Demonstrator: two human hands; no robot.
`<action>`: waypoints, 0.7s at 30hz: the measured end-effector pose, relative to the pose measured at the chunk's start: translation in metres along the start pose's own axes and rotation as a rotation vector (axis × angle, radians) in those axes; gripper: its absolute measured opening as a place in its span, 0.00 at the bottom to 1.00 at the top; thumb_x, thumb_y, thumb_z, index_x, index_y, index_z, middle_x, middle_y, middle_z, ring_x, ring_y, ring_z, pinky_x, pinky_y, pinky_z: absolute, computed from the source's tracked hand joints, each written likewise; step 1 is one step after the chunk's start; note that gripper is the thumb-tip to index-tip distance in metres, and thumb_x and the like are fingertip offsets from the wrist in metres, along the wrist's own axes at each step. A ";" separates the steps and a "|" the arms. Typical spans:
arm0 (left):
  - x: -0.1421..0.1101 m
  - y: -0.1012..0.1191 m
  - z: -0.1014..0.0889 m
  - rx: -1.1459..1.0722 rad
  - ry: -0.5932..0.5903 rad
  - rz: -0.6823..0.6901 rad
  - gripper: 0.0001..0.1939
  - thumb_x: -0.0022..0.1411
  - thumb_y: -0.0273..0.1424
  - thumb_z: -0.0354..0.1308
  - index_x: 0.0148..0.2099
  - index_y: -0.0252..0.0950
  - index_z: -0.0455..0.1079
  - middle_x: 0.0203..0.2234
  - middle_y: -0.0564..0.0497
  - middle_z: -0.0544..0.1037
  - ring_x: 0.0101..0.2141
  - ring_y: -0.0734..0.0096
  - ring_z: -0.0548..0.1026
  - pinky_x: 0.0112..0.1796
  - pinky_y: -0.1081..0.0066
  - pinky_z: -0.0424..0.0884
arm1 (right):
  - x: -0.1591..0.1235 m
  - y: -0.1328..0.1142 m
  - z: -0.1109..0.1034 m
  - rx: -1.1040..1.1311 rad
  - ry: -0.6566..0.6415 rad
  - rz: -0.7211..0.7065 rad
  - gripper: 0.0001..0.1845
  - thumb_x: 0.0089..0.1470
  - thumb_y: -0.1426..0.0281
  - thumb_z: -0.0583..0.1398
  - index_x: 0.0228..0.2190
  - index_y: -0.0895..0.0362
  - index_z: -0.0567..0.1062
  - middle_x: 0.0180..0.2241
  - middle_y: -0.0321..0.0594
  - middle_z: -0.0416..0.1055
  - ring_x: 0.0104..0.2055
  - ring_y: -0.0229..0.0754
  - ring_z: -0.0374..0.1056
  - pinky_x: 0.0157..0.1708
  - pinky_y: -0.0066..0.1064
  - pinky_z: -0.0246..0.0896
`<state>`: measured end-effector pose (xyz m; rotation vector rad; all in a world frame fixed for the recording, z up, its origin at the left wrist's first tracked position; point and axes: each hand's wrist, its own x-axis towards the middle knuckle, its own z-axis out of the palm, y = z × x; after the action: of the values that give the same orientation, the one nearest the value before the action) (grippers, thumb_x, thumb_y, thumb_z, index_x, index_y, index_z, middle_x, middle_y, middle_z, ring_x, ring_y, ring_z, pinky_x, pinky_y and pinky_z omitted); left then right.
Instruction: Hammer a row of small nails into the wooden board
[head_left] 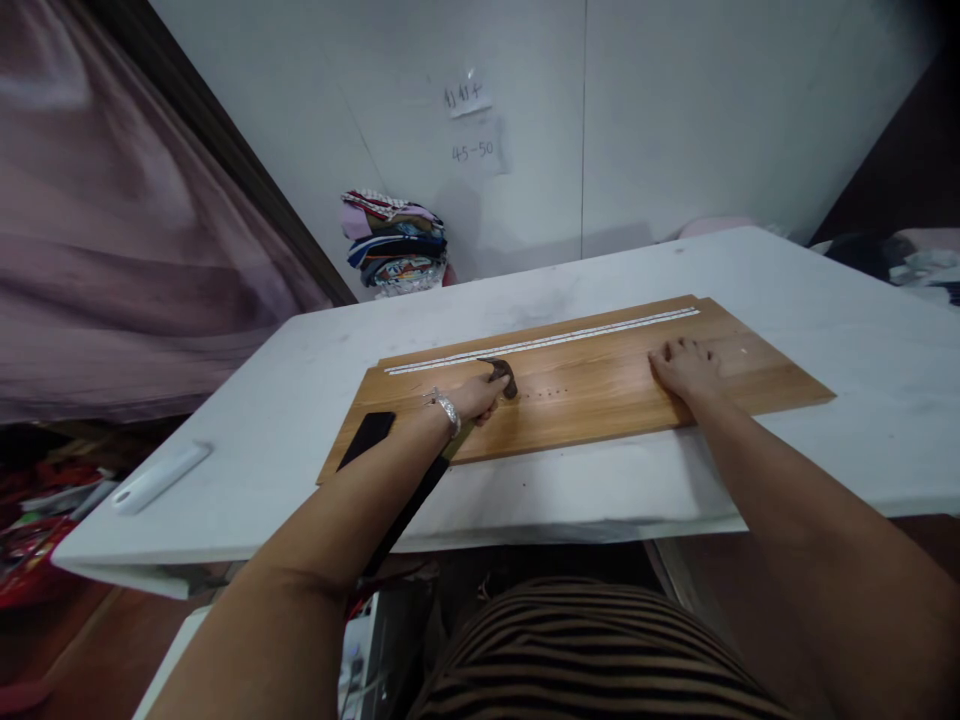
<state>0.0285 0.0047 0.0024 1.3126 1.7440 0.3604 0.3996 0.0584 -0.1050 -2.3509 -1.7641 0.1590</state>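
My left hand (pixel 474 397) is wrapped round a claw hammer (pixel 505 376), close under its dark head. The handle (pixel 420 497) runs back beneath my forearm, partly hidden. Beneath the hammer lies a wood-grain board (pixel 600 370) on the white table (pixel 315 345). Just right of the hammer head, a row of small dark nails or holes (pixel 549 393) marks the board. Flat on the board's right part rests my right hand (pixel 686 368), fingers apart and holding nothing. Small thin pieces, perhaps nails (pixel 430 396), show by my left wrist.
Two thin white strips (pixel 540 342) run along the board's far side. A flat black rectangle (pixel 369 436) lies at its left end. A white handled tool (pixel 161 478) is on the table's left. Folded cloths (pixel 396 240) are stacked by the wall, near a pink curtain (pixel 150 180).
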 end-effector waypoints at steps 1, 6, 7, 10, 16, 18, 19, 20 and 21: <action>-0.001 0.000 0.001 0.001 -0.003 -0.004 0.13 0.80 0.41 0.50 0.45 0.38 0.67 0.18 0.60 0.64 0.16 0.77 0.61 0.20 0.76 0.59 | 0.000 0.000 0.000 -0.002 0.002 0.001 0.34 0.71 0.55 0.43 0.56 0.63 0.77 0.65 0.62 0.69 0.69 0.62 0.60 0.66 0.53 0.51; -0.001 0.000 0.000 0.004 0.006 -0.004 0.13 0.79 0.41 0.52 0.45 0.38 0.68 0.19 0.59 0.65 0.16 0.77 0.62 0.20 0.76 0.60 | 0.001 0.001 0.003 0.002 0.019 0.003 0.33 0.71 0.54 0.44 0.56 0.63 0.77 0.65 0.62 0.69 0.68 0.62 0.61 0.66 0.53 0.51; 0.000 0.000 -0.001 0.005 0.010 0.000 0.13 0.79 0.41 0.52 0.46 0.38 0.68 0.19 0.59 0.65 0.16 0.77 0.63 0.20 0.76 0.60 | 0.002 0.002 0.003 0.002 0.022 0.001 0.33 0.72 0.54 0.44 0.56 0.63 0.77 0.64 0.62 0.70 0.68 0.61 0.61 0.66 0.53 0.52; 0.002 0.001 -0.003 0.014 0.022 0.010 0.13 0.79 0.41 0.52 0.46 0.38 0.68 0.20 0.59 0.66 0.16 0.77 0.63 0.20 0.77 0.60 | 0.003 0.003 0.005 0.000 0.024 0.001 0.33 0.72 0.55 0.43 0.56 0.62 0.77 0.64 0.61 0.70 0.68 0.61 0.61 0.65 0.52 0.52; 0.000 0.003 -0.001 0.003 0.006 -0.008 0.13 0.80 0.39 0.49 0.46 0.37 0.67 0.19 0.60 0.64 0.16 0.78 0.61 0.20 0.76 0.59 | 0.002 0.001 0.003 0.003 0.015 -0.006 0.32 0.71 0.55 0.44 0.56 0.62 0.78 0.63 0.62 0.70 0.67 0.62 0.61 0.65 0.54 0.53; -0.002 0.004 0.001 0.015 0.007 -0.017 0.12 0.81 0.38 0.49 0.45 0.37 0.67 0.18 0.60 0.64 0.16 0.78 0.61 0.19 0.76 0.58 | 0.001 0.000 0.002 0.001 0.016 -0.003 0.32 0.71 0.56 0.44 0.55 0.62 0.78 0.63 0.62 0.70 0.67 0.62 0.61 0.65 0.54 0.53; -0.003 0.005 0.001 0.021 0.008 -0.018 0.12 0.81 0.38 0.49 0.46 0.37 0.67 0.18 0.60 0.64 0.16 0.78 0.61 0.19 0.76 0.58 | 0.001 0.000 0.001 -0.001 0.017 0.000 0.32 0.71 0.56 0.44 0.55 0.62 0.78 0.64 0.62 0.70 0.67 0.61 0.61 0.65 0.53 0.53; -0.004 0.005 0.001 0.026 0.009 -0.017 0.12 0.81 0.38 0.49 0.45 0.37 0.67 0.18 0.60 0.64 0.16 0.78 0.61 0.20 0.76 0.58 | 0.001 0.000 0.001 -0.003 0.016 0.002 0.33 0.71 0.56 0.44 0.55 0.62 0.78 0.64 0.62 0.70 0.67 0.61 0.61 0.65 0.53 0.53; -0.005 0.005 0.001 0.029 0.009 -0.015 0.12 0.81 0.38 0.49 0.45 0.37 0.67 0.18 0.60 0.64 0.16 0.78 0.61 0.20 0.76 0.58 | 0.001 0.000 0.001 -0.004 0.014 0.003 0.33 0.71 0.56 0.44 0.55 0.63 0.78 0.64 0.62 0.70 0.68 0.61 0.61 0.65 0.53 0.53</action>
<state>0.0332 0.0025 0.0075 1.3195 1.7718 0.3337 0.3997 0.0599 -0.1060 -2.3516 -1.7568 0.1389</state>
